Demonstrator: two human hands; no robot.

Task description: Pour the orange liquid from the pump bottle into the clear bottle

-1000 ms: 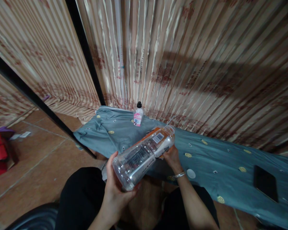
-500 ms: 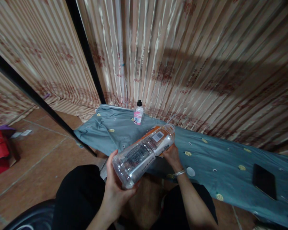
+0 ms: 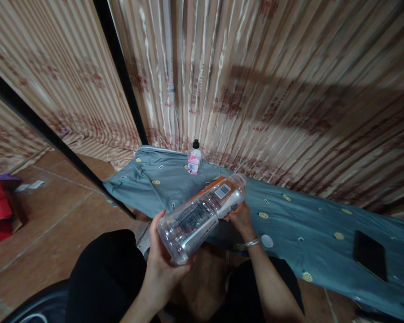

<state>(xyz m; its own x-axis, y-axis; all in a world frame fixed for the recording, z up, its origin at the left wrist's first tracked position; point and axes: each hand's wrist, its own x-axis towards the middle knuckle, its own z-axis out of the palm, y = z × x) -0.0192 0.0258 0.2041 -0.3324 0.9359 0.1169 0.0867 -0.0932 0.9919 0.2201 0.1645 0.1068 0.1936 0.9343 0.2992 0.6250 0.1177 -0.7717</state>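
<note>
A clear plastic bottle (image 3: 202, 213) is held tilted above the lap, its base cupped by the left hand (image 3: 163, 264) and its neck end gripped by the right hand (image 3: 240, 219), on whose wrist a bracelet (image 3: 251, 243) is worn. Beyond it, a counter draped in a blue-grey cloth (image 3: 306, 224) is seen, with a small black-capped bottle (image 3: 194, 158) standing upright near the striped curtain (image 3: 256, 89), a white cap (image 3: 267, 241) just beside the right wrist, and a dark phone (image 3: 370, 261) lying well apart to the right.
</note>
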